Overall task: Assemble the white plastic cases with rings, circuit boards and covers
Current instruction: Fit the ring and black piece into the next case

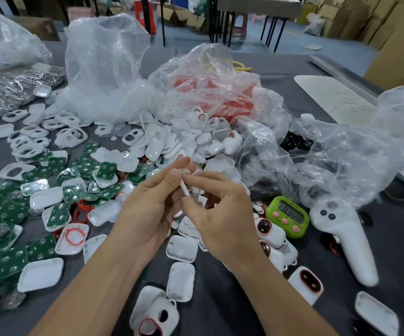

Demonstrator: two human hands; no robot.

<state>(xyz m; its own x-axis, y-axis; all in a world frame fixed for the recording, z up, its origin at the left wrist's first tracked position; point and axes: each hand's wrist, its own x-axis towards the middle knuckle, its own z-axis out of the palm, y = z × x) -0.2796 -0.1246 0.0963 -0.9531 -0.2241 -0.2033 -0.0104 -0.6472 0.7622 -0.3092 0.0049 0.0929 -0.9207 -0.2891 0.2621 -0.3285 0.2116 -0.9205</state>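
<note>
Both hands meet at the centre of the view over a grey table. My left hand point(151, 204) and my right hand point(220, 214) pinch one white plastic case point(185, 189), seen edge-on between the fingertips. Green circuit boards point(12, 214) lie scattered on the left. White case halves point(41, 274) lie around them, one holding a red ring point(75, 236). White covers with cut-outs point(30, 141) lie at the far left. A heap of white cases point(196, 141) rises behind the hands.
Crumpled clear plastic bags point(104, 69) stand at the back and right, one over red parts point(220, 93). A green timer point(288, 217) and a white controller point(351, 243) lie on the right. Finished cases with red-rimmed windows point(306, 283) lie near the front.
</note>
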